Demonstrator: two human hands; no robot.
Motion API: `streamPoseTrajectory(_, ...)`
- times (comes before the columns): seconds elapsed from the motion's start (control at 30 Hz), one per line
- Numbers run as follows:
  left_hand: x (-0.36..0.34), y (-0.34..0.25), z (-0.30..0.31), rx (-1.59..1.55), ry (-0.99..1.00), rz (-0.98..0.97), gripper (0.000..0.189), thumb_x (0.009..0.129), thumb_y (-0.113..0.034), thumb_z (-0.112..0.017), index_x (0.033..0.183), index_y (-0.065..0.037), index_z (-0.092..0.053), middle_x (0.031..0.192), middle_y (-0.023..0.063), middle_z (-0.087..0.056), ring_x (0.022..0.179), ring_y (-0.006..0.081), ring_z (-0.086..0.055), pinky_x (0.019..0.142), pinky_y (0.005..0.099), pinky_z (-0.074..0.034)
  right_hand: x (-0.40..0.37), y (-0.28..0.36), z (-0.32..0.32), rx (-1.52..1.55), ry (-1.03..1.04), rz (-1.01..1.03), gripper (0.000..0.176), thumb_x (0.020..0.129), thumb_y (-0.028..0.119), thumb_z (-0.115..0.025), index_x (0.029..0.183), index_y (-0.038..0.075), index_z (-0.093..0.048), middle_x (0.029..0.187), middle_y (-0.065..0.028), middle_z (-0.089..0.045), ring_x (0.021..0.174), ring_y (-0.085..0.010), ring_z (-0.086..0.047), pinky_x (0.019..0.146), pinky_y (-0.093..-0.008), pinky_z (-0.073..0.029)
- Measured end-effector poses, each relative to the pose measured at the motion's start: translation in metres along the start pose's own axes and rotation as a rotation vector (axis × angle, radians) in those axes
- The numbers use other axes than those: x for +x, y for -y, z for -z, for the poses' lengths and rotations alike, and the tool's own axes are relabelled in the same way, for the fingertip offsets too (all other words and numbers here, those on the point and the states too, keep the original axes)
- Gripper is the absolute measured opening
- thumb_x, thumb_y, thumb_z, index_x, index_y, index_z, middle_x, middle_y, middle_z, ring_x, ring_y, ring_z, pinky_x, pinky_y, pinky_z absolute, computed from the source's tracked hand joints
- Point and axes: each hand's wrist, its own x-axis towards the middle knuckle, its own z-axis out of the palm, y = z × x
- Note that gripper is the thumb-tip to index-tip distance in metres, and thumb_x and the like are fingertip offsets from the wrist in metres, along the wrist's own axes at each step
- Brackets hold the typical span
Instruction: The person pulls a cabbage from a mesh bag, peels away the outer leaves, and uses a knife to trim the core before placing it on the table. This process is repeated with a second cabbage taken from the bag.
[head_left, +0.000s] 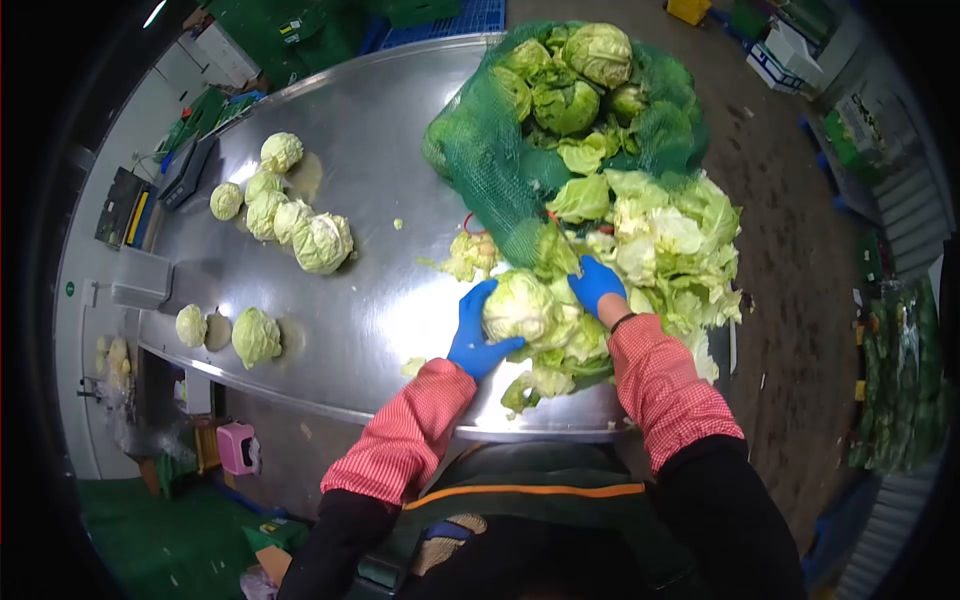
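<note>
Cabbage [517, 306]: between my hands
Left hand [476, 332]: I have fingers cupping it
Right hand [597, 284]: against a leaf [554, 252]; finger grip I can't tell

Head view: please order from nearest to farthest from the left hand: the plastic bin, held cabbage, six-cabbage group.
1. Held cabbage, touching the left hand.
2. Six-cabbage group, leftward on the table.
3. Plastic bin, at table's left end.

The metal table [400, 130] carries cabbages [323, 243] — some in a green net sack [482, 170] — and heaped loose leaves [660, 240].
</note>
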Motion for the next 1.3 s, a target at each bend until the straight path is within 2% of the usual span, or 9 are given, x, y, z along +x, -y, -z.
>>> streamPoseTrajectory(0.17, 0.001, -0.005, 0.005, -0.264, 0.032, 0.157, 0.100, 0.064, -0.012, -0.087, 0.144, -0.006, -0.028, 0.145, 0.0135, -0.033, 0.134, 0.0286, -0.037, 0.110, 0.0410, -0.036, -0.055, 0.052, 0.014, 0.390, 0.249, -0.045, 0.102, 0.075, 0.064, -0.066, 0.146, 0.001, -0.029, 0.129, -0.0286, -0.054, 0.122, -0.0379, -0.053, 0.100, -0.0408, -0.043)
streamPoseTrajectory(0.43, 0.021, -0.013, 0.036, -0.343, 0.130, 0.450, 0.103, 0.065, -0.018, -0.088, 0.147, -0.007, -0.027, 0.145, 0.0163, -0.036, 0.132, 0.0297, -0.040, 0.109, 0.0410, -0.037, -0.074, -0.007, -0.034, 0.643, 0.106, 0.019, 0.081, 0.080, 0.019, -0.067, 0.150, 0.018, -0.027, 0.104, -0.0165, -0.064, 0.081, -0.0251, -0.063, 0.075, -0.0343, -0.052)
streamPoseTrajectory(0.57, 0.032, -0.034, 0.026, 0.281, -0.052, -0.188, 0.101, 0.066, -0.023, -0.085, 0.147, -0.007, -0.027, 0.143, 0.0201, -0.037, 0.134, 0.0324, -0.035, 0.111, 0.0438, -0.032, -0.072, -0.002, -0.049, 0.567, -0.016, 0.115, 0.075, 0.082, 0.024, -0.060, 0.149, 0.025, -0.028, 0.102, -0.0199, -0.064, 0.089, -0.0336, -0.064, 0.082, -0.0409, -0.050)
streamPoseTrajectory(0.7, 0.057, -0.041, 0.014, 0.671, -0.028, 0.010, 0.097, 0.059, -0.032, -0.088, 0.141, -0.012, -0.041, 0.136, 0.0254, -0.041, 0.125, 0.0377, -0.044, 0.107, 0.0446, -0.036, -0.078, 0.022, -0.032, 0.427, 0.091, 0.064, 0.072, 0.083, 0.025, -0.057, 0.149, 0.030, -0.027, 0.103, -0.0224, -0.064, 0.094, -0.0392, -0.062, 0.084, -0.0439, -0.049)
streamPoseTrajectory(0.83, 0.065, 0.007, 0.041, 0.009, -0.152, 0.207, 0.084, 0.068, -0.032, -0.085, 0.137, -0.011, -0.043, 0.126, 0.0185, -0.052, 0.118, 0.0318, -0.053, 0.098, 0.0421, -0.047, -0.076, -0.003, -0.021, 0.437, 0.010, 0.049, 0.071, 0.083, 0.023, -0.057, 0.148, 0.030, -0.030, 0.102, -0.0215, -0.064, 0.092, -0.0384, -0.063, 0.082, -0.0442, -0.049)
streamPoseTrajectory(0.97, 0.033, -0.030, 0.063, -1.027, -0.006, 0.676, 0.068, 0.087, -0.034, -0.067, 0.142, -0.024, -0.030, 0.137, 0.0142, -0.044, 0.121, 0.0378, -0.051, 0.085, 0.0640, -0.051, -0.074, -0.003, 0.029, 0.174, -0.031, -0.031, 0.064, 0.087, 0.021, -0.057, 0.146, 0.027, -0.034, 0.111, -0.0216, -0.063, 0.099, -0.0362, -0.063, 0.085, -0.0428, -0.050)
streamPoseTrajectory(1.07, 0.021, -0.060, 0.066, -0.982, -0.080, 0.660, 0.068, 0.087, -0.043, -0.064, 0.143, -0.028, -0.028, 0.142, 0.0125, -0.038, 0.124, 0.0381, -0.048, 0.086, 0.0632, -0.050, -0.092, 0.043, 0.050, 0.146, -0.284, 0.272, 0.084, 0.080, 0.041, -0.072, 0.149, 0.023, -0.028, 0.120, -0.0215, -0.058, 0.099, -0.0375, -0.062, 0.084, -0.0428, -0.051)
streamPoseTrajectory(1.23, 0.005, -0.102, 0.085, -0.748, 0.045, 0.796, 0.071, 0.089, -0.063, -0.050, 0.145, -0.023, -0.032, 0.141, 0.0101, -0.040, 0.122, 0.0299, -0.051, 0.092, 0.0556, -0.049, -0.124, 0.113, 0.065, 0.290, 0.018, 0.434, 0.090, 0.076, 0.050, -0.074, 0.148, 0.017, -0.031, 0.125, -0.0211, -0.058, 0.108, -0.0354, -0.061, 0.089, -0.0396, -0.049)
streamPoseTrajectory(1.3, -0.008, -0.074, 0.102, -0.400, 0.112, 0.516, 0.067, 0.090, -0.059, -0.052, 0.144, -0.025, -0.031, 0.139, 0.0130, -0.037, 0.122, 0.0303, -0.046, 0.092, 0.0536, -0.047, -0.090, 0.081, 0.031, 0.566, 0.082, 0.446, 0.079, 0.082, 0.050, -0.070, 0.141, 0.006, -0.042, 0.121, -0.0172, -0.061, 0.108, -0.0241, -0.061, 0.091, -0.0333, -0.047)
